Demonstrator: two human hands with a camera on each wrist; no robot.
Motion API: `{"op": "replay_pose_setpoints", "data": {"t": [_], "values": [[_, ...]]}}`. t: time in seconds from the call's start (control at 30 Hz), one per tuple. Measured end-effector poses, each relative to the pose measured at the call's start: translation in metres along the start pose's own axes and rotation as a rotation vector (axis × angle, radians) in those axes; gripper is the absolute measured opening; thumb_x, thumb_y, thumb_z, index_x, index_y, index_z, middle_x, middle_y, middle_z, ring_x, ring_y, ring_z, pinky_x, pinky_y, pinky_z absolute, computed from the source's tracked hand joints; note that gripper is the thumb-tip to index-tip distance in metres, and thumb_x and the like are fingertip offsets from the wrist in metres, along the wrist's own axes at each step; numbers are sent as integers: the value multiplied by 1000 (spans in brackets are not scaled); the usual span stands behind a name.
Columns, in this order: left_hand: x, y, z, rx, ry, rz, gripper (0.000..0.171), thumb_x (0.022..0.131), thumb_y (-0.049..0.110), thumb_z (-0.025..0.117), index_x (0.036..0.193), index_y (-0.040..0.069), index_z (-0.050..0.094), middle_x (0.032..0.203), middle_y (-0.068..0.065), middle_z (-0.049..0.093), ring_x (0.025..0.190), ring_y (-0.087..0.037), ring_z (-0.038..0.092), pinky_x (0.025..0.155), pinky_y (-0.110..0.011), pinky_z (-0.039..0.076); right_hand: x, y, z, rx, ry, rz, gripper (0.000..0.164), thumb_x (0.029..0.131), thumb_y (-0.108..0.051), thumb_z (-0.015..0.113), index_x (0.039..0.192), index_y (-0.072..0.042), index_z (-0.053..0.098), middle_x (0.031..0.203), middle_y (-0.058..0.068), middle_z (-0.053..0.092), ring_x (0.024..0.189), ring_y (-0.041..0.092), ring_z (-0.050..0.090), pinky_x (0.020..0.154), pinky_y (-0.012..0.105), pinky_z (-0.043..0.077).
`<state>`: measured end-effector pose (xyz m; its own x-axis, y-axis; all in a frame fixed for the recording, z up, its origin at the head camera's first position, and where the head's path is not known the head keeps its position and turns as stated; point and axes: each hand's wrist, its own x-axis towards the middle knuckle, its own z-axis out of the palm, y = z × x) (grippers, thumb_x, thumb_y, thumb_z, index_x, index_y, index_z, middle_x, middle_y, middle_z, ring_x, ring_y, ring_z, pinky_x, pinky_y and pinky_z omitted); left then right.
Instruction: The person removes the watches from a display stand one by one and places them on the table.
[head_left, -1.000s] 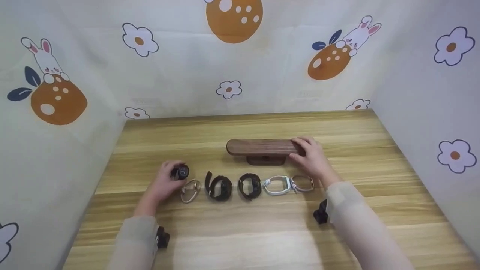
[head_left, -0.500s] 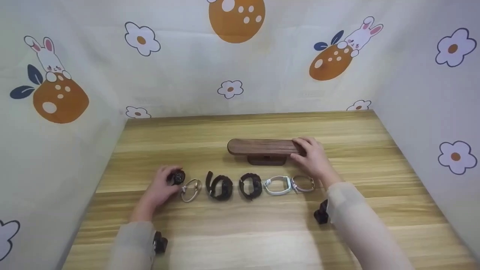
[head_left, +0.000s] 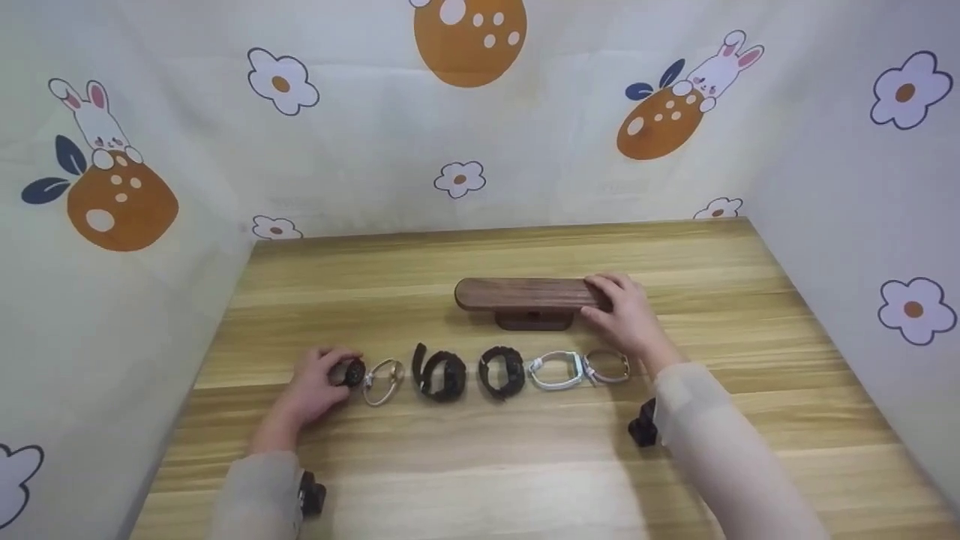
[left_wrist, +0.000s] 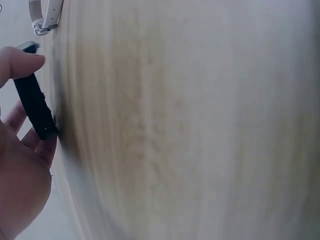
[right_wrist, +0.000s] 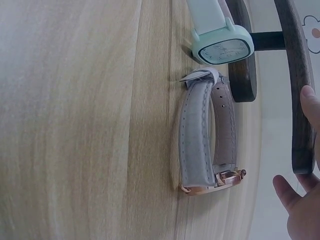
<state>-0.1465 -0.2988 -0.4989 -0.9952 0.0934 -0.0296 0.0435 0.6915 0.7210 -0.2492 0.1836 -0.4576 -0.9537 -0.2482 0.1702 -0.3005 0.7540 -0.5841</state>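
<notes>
At the left end of a row of wristwatches, my left hand (head_left: 319,384) pinches a black wristwatch (head_left: 352,372) low over the table. In the left wrist view its black strap (left_wrist: 32,105) runs between thumb and fingers. My right hand (head_left: 628,316) holds the right end of a dark wooden T-shaped watch stand (head_left: 517,294), which rests on its small base (head_left: 532,322). Beside the pinched watch lies a slim pale-strapped watch (head_left: 395,373) with a gold case.
Two black watches (head_left: 453,375) lie mid-row, looped on their sides. To their right come a mint-green watch (right_wrist: 225,47) and a grey-strapped rose-gold watch (right_wrist: 196,135), just in front of the stand. Patterned cloth walls (head_left: 360,150) enclose the wooden table (head_left: 480,465) behind and at the sides.
My left hand has brought the black watch down and slightly left, to the left end of the row. The right hand keeps its hold on the stand, which has not moved.
</notes>
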Motion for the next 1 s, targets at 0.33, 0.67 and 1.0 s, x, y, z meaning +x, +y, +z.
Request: {"op": "replay_pose_setpoints", "data": {"t": [0.33, 0.67, 1.0], "values": [[-3, -1, -1, 125, 2, 45, 58, 61, 0, 70, 118, 14, 62, 126, -26, 44, 116, -46, 35, 96, -61, 29, 2, -2, 3, -11, 27, -51, 54, 83, -24, 72, 131, -10, 53, 133, 18, 46, 120, 41, 38, 103, 54, 29], [-3, -2, -3, 131, 1, 38, 61, 66, 15, 76, 125, 16, 59, 129, -27, 41, 118, -47, 36, 97, -63, 29, 2, -2, 10, -24, 101, -118, 51, 82, -22, 73, 128, -8, 56, 128, 17, 49, 116, 41, 41, 100, 52, 32], [7, 8, -4, 42, 79, -16, 65, 78, 21, 70, 137, 12, 46, 128, -25, 40, 115, -44, 40, 94, -62, 34, -11, 8, 6, -35, 103, -92, 67, 83, -28, 72, 139, -6, 43, 141, 16, 39, 126, 41, 35, 107, 54, 25]]}}
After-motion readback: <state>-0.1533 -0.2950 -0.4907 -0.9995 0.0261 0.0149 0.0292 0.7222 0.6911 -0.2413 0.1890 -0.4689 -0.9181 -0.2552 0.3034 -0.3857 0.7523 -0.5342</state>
